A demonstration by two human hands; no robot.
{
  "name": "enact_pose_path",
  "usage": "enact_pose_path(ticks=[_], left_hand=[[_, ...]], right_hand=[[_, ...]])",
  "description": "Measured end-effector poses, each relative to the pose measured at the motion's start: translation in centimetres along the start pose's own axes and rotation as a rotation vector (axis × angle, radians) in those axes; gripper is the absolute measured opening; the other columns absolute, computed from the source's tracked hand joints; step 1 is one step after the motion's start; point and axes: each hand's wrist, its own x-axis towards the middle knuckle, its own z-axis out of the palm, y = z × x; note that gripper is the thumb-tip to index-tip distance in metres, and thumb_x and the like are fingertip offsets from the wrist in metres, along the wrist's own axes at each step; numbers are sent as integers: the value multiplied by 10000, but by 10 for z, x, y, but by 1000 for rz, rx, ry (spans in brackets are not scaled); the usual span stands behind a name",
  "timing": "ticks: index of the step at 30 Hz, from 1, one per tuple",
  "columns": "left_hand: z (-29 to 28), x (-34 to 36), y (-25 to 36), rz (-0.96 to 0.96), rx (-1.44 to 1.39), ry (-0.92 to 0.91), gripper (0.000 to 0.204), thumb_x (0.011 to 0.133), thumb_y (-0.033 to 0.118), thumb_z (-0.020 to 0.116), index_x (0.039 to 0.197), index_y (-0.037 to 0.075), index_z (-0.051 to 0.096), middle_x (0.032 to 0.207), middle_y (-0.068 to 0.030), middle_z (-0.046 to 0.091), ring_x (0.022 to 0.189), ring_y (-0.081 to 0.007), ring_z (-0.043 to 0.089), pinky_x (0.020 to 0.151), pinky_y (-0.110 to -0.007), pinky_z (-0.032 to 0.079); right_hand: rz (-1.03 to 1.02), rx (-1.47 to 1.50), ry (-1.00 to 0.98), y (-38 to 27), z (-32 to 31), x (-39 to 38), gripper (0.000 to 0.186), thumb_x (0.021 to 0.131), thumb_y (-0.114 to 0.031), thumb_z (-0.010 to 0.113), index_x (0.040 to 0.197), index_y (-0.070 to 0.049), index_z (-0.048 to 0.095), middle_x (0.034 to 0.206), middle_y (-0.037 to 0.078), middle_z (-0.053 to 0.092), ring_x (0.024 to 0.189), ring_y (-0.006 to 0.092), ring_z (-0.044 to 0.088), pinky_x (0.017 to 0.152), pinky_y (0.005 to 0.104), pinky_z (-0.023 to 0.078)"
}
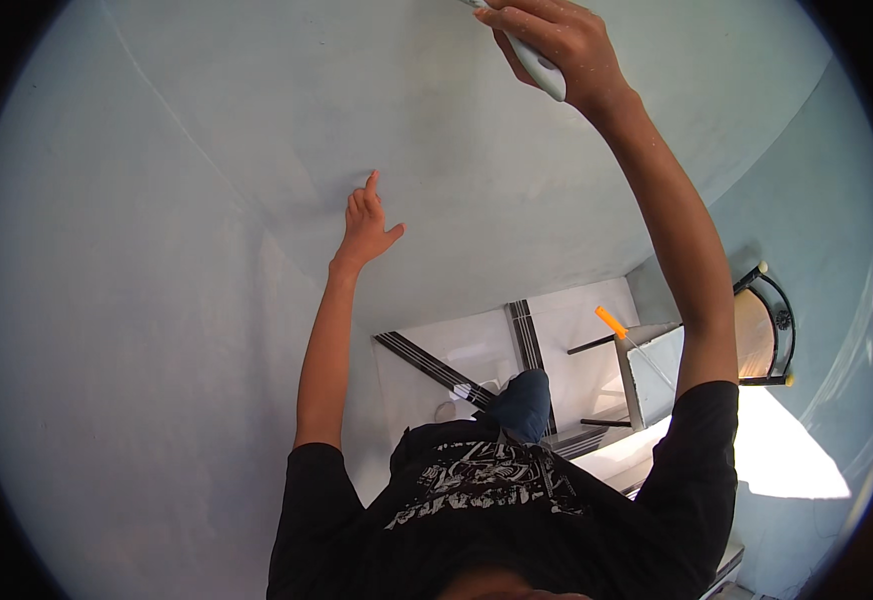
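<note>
My right hand (569, 50) is raised high at the top, closed around the pale handle (542, 72) of a hand tool. The handle is rounded, with a hole near its end. A bit of metal shows past my fingers, but the working end lies beyond the upper edge, so its kind cannot be told. Lower and to the left, my left hand (365, 225) is held up against or close to the pale grey-blue wall (257, 120). Its index finger points up, the thumb sticks out sideways, and nothing is in it. Whether the fingertip touches the wall is unclear.
At the right stands a chair (779, 320) with a black metal frame. An orange-handled tool (612, 321) with a thin rod lies across its seat. Below me is a white tiled floor (467, 340) with dark striped bands. Wall corners rise left and right.
</note>
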Motion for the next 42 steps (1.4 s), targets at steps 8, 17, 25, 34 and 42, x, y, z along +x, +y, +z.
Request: enact_pose_path(ticks=[8,17,25,34,42], left_hand=[[0,1,4,-12,-8,-27,1171,810,208,846,1630,101,17,1213,-141,401,1122,-302,403,1073,-470,350],[2,3,3,11,-33,-13,1173,808,222,845,1637,103,24,1216,-131,403,1118,-307,405,1086,-468,343],[-3,-6,-5,6,-1,-15,1172,810,209,840,1640,99,20,1214,-131,412,1112,-309,407,1076,-471,351],[-3,-3,-4,30,5,-4,1174,802,188,849,1635,87,27,1207,-136,414,1105,-306,412,1070,-469,356],[-3,-2,-4,70,-29,-39,1180,788,173,861,1622,66,33,1187,-144,410,1104,-312,417,1068,-475,356]], right_hand=[[112,-90,141,-49,91,-94,199,795,-12,747,977,-93,754,1077,59,752,1074,245,734,801,323,655],[336,312,-562,-161,144,-258,209,754,-68,695,953,-106,643,1015,28,691,991,229,699,626,403,566],[349,534,-566,-66,92,-109,303,659,42,647,929,-53,745,878,77,742,763,310,684,651,405,542],[102,42,-202,-3,9,17,228,784,10,751,984,-97,770,922,20,772,788,218,729,650,323,572],[140,-200,164,-32,53,-37,190,776,-84,786,954,-147,771,1029,7,776,965,226,739,864,365,613]])
